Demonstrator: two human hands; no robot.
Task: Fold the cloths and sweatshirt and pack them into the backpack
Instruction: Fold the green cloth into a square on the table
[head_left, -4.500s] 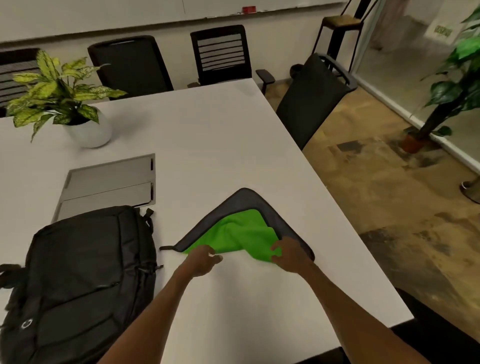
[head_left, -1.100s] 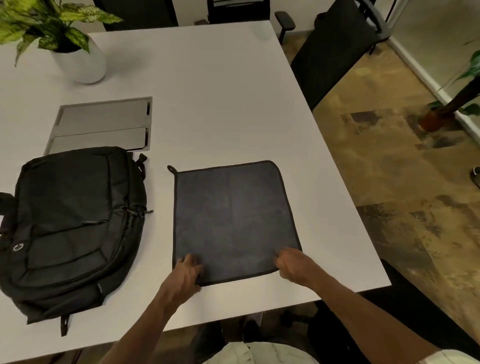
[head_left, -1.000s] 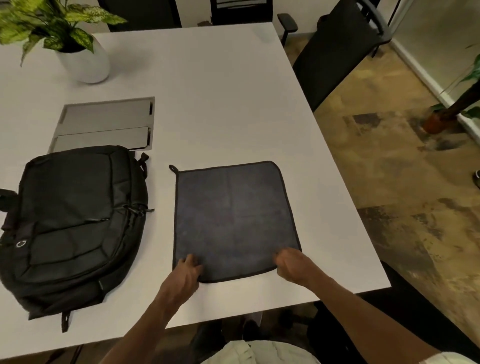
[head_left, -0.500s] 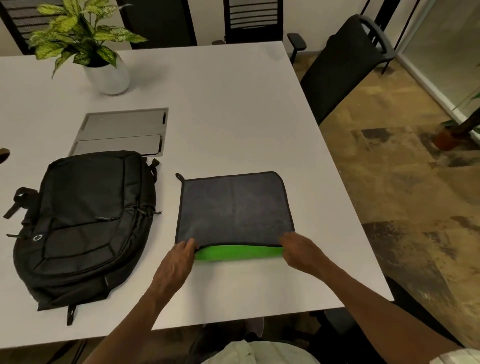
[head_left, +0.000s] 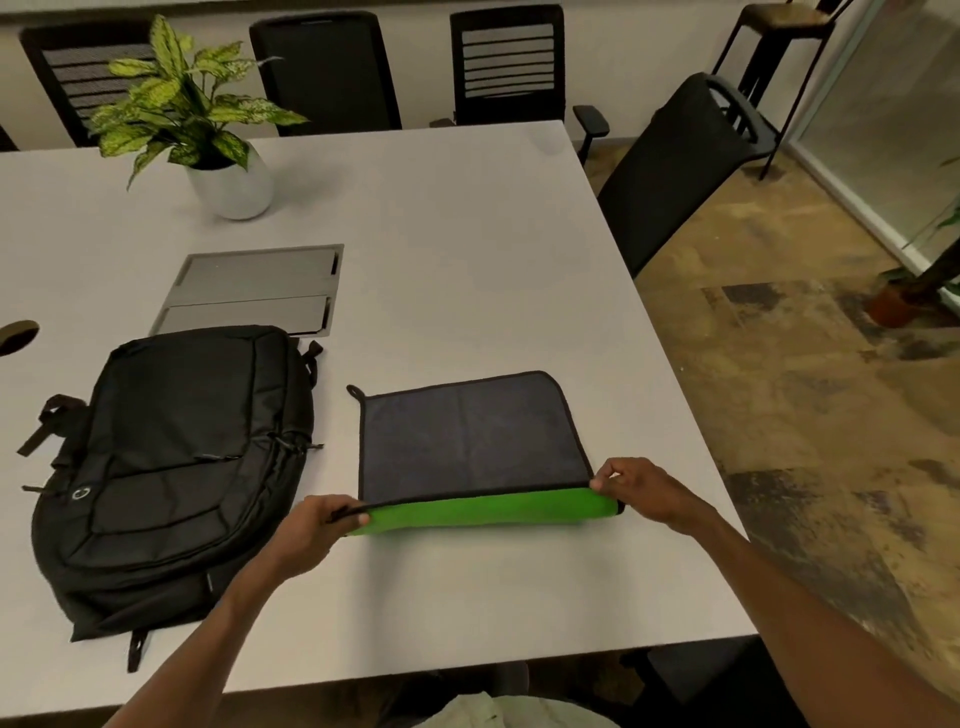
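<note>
A square cloth (head_left: 472, 441), dark grey on top and bright green underneath, lies flat on the white table (head_left: 467, 249). Its near edge is lifted and curled back, so a green strip shows along the front. My left hand (head_left: 311, 530) pinches the near left corner of the cloth. My right hand (head_left: 639, 491) pinches the near right corner. The black backpack (head_left: 171, 467) lies flat to the left of the cloth with its zips closed. No sweatshirt is in view.
A potted plant (head_left: 228, 176) stands at the back left. A grey flush panel (head_left: 254, 291) is set into the table behind the backpack. Black chairs (head_left: 675, 156) stand along the far and right sides. The table's right edge drops to the floor.
The cloth was spread flat, grey side up, a second ago. Both hands have since lifted its near edge and carried it away from me, baring the green underside.
</note>
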